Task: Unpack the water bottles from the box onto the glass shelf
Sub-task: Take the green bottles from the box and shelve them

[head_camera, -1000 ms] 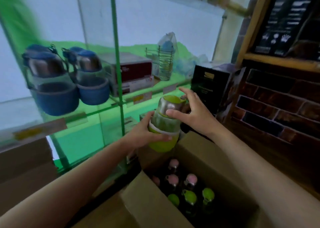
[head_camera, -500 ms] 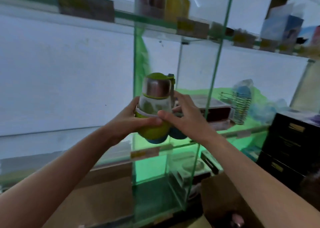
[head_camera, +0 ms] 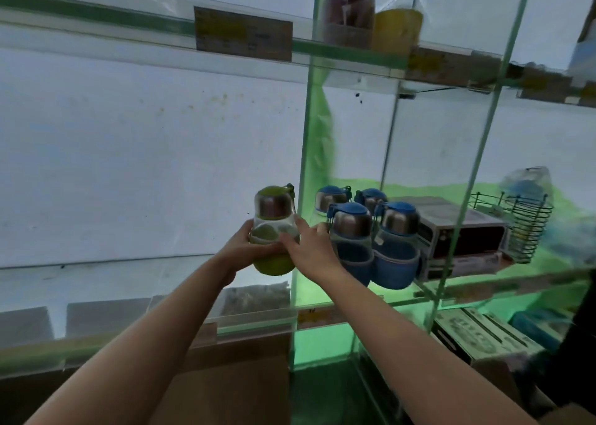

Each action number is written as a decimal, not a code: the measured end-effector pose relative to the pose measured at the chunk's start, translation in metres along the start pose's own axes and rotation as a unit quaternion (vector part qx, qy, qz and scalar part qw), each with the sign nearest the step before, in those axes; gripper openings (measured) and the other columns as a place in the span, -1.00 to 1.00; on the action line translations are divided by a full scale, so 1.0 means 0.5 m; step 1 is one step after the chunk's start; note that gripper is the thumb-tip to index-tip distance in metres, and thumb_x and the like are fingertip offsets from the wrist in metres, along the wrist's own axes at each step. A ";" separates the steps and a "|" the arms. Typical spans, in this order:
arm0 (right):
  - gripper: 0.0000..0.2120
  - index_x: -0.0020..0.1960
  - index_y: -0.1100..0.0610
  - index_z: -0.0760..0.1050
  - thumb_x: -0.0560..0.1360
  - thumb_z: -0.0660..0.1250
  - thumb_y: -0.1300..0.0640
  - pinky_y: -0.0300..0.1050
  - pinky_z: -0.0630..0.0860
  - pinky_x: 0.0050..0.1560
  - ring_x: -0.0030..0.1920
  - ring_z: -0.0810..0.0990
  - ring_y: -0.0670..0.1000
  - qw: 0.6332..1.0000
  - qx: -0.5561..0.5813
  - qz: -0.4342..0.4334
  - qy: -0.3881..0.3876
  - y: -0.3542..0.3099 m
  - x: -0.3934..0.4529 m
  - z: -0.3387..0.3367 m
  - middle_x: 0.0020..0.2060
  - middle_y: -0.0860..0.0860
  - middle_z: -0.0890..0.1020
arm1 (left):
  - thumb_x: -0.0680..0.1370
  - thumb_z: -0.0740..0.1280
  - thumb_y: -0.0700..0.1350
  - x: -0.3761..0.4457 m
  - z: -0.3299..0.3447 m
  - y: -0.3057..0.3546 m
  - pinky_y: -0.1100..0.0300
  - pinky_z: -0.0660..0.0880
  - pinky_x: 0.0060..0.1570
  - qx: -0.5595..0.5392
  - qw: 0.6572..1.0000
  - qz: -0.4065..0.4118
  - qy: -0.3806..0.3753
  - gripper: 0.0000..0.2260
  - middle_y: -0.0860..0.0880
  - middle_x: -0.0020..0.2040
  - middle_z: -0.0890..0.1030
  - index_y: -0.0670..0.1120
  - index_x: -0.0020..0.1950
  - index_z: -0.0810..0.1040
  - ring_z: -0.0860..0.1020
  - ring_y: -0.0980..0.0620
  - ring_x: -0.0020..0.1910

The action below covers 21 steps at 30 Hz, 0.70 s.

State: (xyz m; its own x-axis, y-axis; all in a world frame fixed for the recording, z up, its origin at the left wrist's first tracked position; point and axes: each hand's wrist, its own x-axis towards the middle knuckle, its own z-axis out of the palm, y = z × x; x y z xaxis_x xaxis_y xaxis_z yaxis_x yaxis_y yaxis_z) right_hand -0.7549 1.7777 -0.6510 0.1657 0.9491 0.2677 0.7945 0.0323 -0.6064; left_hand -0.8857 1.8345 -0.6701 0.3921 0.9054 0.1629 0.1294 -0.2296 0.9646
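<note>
Change since earlier frames: the green water bottle point(head_camera: 274, 231), lifted just above the open box a second ago, is now raised to the level of the glass shelf point(head_camera: 503, 284); the box has dropped out of view and the four blue bottles have come into view at the right of the hands.
Green water bottle: upright, with a green cap, a steel collar, a clear middle and a green sleeve at the base; held in the air just left of the vertical glass divider point(head_camera: 306, 179), its base not seen resting on anything.
Left hand point(head_camera: 240, 250): wrapped round the bottle's clear middle from the left, fingers curled across the front.
Right hand point(head_camera: 308, 245): gripping the same bottle from the right, thumb on the front, fingers reaching behind it.
Blue bottles point(head_camera: 371, 234): four of the same shape with blue caps and blue sleeves, standing together on the glass shelf just right of the divider, close to the right hand.
Boxed goods point(head_camera: 461, 237): a dark red and white carton on the shelf, right of the blue bottles; its print is too blurred to read.
Wire basket point(head_camera: 522, 228): at the far right of the shelf, with a plastic-wrapped item beside it.
Upper shelf point(head_camera: 135, 21): carries a brown jar point(head_camera: 348, 18) and a yellow jar point(head_camera: 398, 29).
Writing: price tags point(head_camera: 243, 34) line the shelf edges; none is legible.
Lower shelf: a patterned carton point(head_camera: 483, 337) lies at the lower right, text unreadable.
</note>
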 end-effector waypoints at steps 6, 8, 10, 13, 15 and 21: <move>-0.52 0.50 0.12 0.06 0.64 -0.02 -0.02 0.17 0.36 0.34 0.38 0.31 0.31 0.998 -0.023 0.063 -0.002 0.009 0.041 0.043 0.41 0.33 0.21 | 0.19 0.53 -0.01 0.046 0.024 -0.026 0.11 0.52 0.05 0.039 0.997 -0.032 0.058 -0.28 -0.11 0.17 0.55 -0.06 0.28 0.33 0.55 -0.05 0.10; -0.52 0.50 0.22 0.02 0.64 0.00 0.09 0.10 0.37 0.29 0.33 0.36 0.28 0.997 -0.028 0.069 -0.013 0.011 0.042 0.043 0.39 0.33 0.23 | 0.16 0.51 0.05 0.058 0.031 -0.025 0.00 0.53 0.13 0.076 0.993 -0.046 0.077 -0.29 -0.13 0.17 0.56 -0.02 0.21 0.28 0.55 -0.10 0.13; -0.51 0.49 0.30 -0.01 0.62 0.03 0.20 0.06 0.40 0.24 0.30 0.38 0.29 0.997 -0.038 0.061 -0.022 0.013 0.041 0.044 0.38 0.34 0.24 | 0.25 0.55 0.03 0.068 0.036 -0.027 -0.03 0.55 0.10 0.099 0.988 -0.063 0.096 -0.33 -0.16 0.16 0.55 -0.03 0.15 0.19 0.55 -0.14 0.13; -0.47 0.49 0.33 -0.07 0.59 0.03 0.28 0.05 0.38 0.27 0.33 0.34 0.30 0.997 -0.042 0.051 -0.031 0.018 0.043 0.047 0.41 0.34 0.19 | 0.34 0.53 -0.01 0.076 0.042 -0.029 0.01 0.55 0.05 0.129 0.985 -0.066 0.099 -0.39 -0.18 0.17 0.53 -0.05 0.13 0.15 0.54 -0.15 0.11; -0.44 0.51 0.29 -0.12 0.58 0.02 0.30 0.07 0.37 0.30 0.37 0.31 0.30 0.997 -0.030 0.054 -0.043 0.019 0.043 0.043 0.43 0.34 0.17 | 0.35 0.52 0.01 0.077 0.044 -0.025 0.08 0.52 0.02 0.148 0.981 -0.075 0.098 -0.38 -0.19 0.21 0.45 -0.06 0.19 0.18 0.51 -0.14 0.12; -0.33 0.53 0.26 -0.24 0.55 0.06 0.32 0.02 0.21 0.42 0.47 0.15 0.24 0.992 0.005 0.057 -0.109 0.005 0.008 0.014 0.51 0.25 0.03 | 0.39 0.46 0.10 0.046 0.060 0.005 -0.02 0.31 0.30 0.228 0.959 -0.106 0.130 -0.23 -0.25 0.32 0.28 -0.05 0.45 0.11 0.25 -0.22 0.36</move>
State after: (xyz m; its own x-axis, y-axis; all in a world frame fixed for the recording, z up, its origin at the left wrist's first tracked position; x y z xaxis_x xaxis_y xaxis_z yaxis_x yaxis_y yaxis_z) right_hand -0.7565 1.7838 -0.6565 0.1232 0.9920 0.0289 0.7720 -0.0775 -0.6308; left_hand -0.8492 1.8439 -0.6703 0.0801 0.9939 0.0764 0.5886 -0.1090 0.8011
